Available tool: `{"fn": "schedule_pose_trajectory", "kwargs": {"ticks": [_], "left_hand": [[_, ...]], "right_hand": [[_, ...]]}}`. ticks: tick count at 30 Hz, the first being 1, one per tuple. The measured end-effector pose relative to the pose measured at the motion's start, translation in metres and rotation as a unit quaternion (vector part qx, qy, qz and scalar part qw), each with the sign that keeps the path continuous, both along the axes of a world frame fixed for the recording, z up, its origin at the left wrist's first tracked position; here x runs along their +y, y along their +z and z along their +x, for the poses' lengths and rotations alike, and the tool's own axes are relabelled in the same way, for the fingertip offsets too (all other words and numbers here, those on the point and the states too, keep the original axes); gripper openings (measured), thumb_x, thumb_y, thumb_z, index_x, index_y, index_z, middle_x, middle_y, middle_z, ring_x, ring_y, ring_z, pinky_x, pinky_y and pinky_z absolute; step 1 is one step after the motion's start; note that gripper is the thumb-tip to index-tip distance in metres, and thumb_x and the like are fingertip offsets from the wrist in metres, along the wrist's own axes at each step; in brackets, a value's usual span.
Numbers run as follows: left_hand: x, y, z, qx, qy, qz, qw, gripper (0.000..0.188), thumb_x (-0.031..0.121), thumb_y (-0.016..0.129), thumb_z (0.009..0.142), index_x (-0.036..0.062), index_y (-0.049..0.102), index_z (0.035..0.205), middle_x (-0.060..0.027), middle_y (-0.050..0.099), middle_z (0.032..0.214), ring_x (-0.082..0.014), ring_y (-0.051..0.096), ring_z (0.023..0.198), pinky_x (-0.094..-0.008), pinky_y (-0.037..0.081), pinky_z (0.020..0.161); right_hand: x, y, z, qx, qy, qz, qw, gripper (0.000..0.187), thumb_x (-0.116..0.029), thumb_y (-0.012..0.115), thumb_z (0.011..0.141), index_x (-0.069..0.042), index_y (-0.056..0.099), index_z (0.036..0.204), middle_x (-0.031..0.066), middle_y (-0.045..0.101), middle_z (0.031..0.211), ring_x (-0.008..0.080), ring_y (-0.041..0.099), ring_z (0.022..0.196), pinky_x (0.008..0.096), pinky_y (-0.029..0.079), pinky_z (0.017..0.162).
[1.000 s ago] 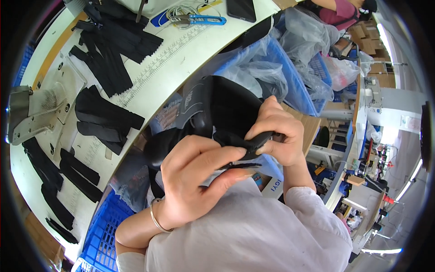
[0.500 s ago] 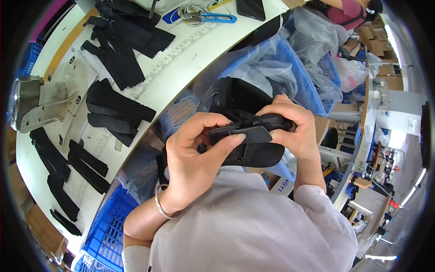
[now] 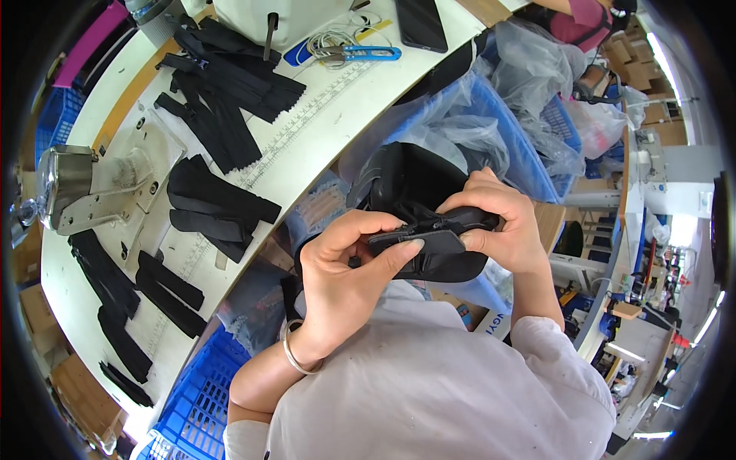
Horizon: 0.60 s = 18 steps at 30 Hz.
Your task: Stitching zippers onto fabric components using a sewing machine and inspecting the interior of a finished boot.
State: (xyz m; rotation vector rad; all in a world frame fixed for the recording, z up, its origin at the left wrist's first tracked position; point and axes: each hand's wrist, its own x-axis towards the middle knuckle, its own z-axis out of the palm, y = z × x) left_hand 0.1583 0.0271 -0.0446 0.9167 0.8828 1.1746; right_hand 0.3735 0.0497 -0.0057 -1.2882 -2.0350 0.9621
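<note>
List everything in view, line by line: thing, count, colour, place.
bag-like article: one, black, between both hands
worktable: one, white, upper left
fabric pieces: several, black, on the worktable
snips: one, blue-handled, worktable's far end
cord: one tangle, pale, beside the snips
phone: one, black, right of the snips
metal machine part: one, silver, far left
crates: several, blue, lower left, far left, upper right
plastic bags: several, mostly clear, upper right
boxes: several, brown, lower left and upper right
co-worker: one, maroon top, upper right
shirt: one, white, bottom centre
bracelet: one, pale, left wrist
left hand: one, centre, holding the article
right hand: one, right of centre, holding the article
</note>
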Motion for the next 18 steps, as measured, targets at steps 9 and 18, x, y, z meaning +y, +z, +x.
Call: {"fn": "schedule_pose_trajectory", "kwargs": {"ticks": [9, 18], "left_hand": [[-0.002, -0.005, -0.001, 0.024, 0.005, 0.016, 1.0, 0.018, -0.002, 0.075, 0.075, 0.0003, 0.064, 0.089, -0.0008, 0.061, 0.079, -0.0018, 0.055, 0.065, -0.0153, 0.043, 0.053], [0.004, 0.002, 0.002, -0.037, -0.026, -0.054, 0.998, 0.015, -0.002, 0.072, 0.08, -0.0028, 0.062, 0.091, -0.0028, 0.064, 0.082, -0.0026, 0.057, 0.069, -0.0162, 0.047, 0.057]], "right_hand": [[-0.002, -0.002, -0.001, -0.017, 0.006, -0.006, 1.0, 0.04, -0.04, 0.075, 0.07, -0.008, 0.069, 0.094, 0.0015, 0.06, 0.074, 0.0189, 0.047, 0.07, 0.0318, 0.033, 0.073], [-0.002, -0.001, 0.003, 0.046, -0.022, -0.063, 0.997, 0.038, -0.03, 0.078, 0.067, -0.007, 0.07, 0.096, 0.0032, 0.067, 0.084, 0.0192, 0.053, 0.075, 0.0315, 0.038, 0.077]]}}
